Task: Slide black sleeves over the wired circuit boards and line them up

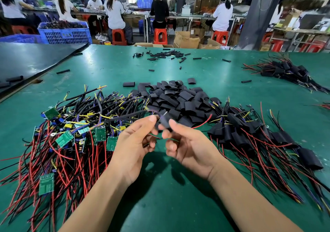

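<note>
Pinching a black sleeve (165,121) above the green counter (160,187), my left grip (135,142) and right grip (189,146) both curl round it; motion blur and my fingertips (152,118) hide any board inside. Loose sleeves (178,99) are heaped just beyond, bare boards (71,137) to my left.

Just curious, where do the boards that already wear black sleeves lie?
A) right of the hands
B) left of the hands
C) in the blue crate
A: the sleeved boards lie beside the right hand, which pinches a black sleeve; bare green boards lie by the left hand, which holds the wires.
</note>
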`<state>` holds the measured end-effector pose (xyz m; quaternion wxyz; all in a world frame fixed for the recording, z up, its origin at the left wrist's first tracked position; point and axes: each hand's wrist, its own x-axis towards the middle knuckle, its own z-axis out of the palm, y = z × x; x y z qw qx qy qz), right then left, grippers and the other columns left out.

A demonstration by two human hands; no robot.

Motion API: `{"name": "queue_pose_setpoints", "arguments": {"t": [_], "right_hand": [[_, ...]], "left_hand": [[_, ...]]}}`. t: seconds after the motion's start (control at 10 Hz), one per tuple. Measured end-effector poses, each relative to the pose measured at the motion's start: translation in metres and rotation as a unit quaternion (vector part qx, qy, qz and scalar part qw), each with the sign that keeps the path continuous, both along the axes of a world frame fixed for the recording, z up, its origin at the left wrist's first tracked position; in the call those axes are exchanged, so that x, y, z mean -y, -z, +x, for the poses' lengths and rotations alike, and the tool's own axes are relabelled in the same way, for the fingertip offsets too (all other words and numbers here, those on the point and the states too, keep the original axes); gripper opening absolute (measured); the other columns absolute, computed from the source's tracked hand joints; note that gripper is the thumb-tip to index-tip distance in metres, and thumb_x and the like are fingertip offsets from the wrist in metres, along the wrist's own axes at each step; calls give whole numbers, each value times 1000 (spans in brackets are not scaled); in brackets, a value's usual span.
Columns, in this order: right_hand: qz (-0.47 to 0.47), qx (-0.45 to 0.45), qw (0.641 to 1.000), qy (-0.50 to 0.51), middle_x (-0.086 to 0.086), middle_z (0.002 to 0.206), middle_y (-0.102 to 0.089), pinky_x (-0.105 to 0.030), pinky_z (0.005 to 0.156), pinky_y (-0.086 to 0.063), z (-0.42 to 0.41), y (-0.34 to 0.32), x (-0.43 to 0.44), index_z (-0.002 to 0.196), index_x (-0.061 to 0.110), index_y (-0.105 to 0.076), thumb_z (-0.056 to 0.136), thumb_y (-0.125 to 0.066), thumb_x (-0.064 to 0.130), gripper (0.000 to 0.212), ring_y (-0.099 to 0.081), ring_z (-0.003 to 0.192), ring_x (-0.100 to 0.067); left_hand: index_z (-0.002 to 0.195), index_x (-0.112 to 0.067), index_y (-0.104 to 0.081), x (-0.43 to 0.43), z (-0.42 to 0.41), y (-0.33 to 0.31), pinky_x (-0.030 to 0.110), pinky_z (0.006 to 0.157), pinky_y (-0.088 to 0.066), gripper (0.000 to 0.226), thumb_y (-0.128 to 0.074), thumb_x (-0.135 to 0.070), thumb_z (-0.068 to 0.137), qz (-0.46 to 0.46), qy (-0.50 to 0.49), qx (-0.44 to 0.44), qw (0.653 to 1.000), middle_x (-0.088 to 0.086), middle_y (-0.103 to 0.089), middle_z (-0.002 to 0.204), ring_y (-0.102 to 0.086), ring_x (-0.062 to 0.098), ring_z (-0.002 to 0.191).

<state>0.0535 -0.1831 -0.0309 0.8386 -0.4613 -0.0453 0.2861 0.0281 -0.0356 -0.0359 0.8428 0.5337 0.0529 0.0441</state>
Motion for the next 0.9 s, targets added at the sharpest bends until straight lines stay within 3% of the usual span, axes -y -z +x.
{"name": "queue_pose_setpoints", "arguments": {"t": [0.1,0.2,0.4,0.7,0.9], "right_hand": [[53,12,993,107,4,80,-72,-18,48,-43,3,-5,0,103,12,-69,82,-64,37,33,-48,46,-6],[89,24,940,329,2,79,-74,-17,44,-40,13,-12,14,97,19,-64,96,-56,41,24,-46,43,-7],[83,-41,860,501,-3,78,-73,-20,43,-36,25,-6,42,84,21,-51,103,-41,54,39,-42,41,-15],[60,-51,843,533,-1,70,-73,-18,40,-35,38,11,53,80,16,-61,106,-28,54,56,-42,37,-13],[-2,-7,843,538,2,67,-70,-16,40,-38,39,17,47,83,15,-61,106,-35,50,49,-45,37,-11]], "left_hand": [[90,-17,-72,1,0,0,17,49,-37,24,-69,-38,77,2,-2,-7,1000,-4,-60,68,-44,8,51],[96,-10,-71,0,2,5,21,52,-34,26,-69,-31,81,21,-25,-37,999,-2,-59,67,-44,10,51],[93,-8,-71,-1,4,11,22,51,-33,10,-65,-16,91,52,-31,-54,997,1,-60,67,-45,11,49],[88,-8,-72,0,4,19,22,47,-38,9,-66,-12,92,124,-19,-60,990,4,-63,69,-48,14,50],[91,-5,-72,1,2,19,22,48,-41,10,-66,-12,93,134,-14,-59,989,4,-63,69,-49,16,52]]}}
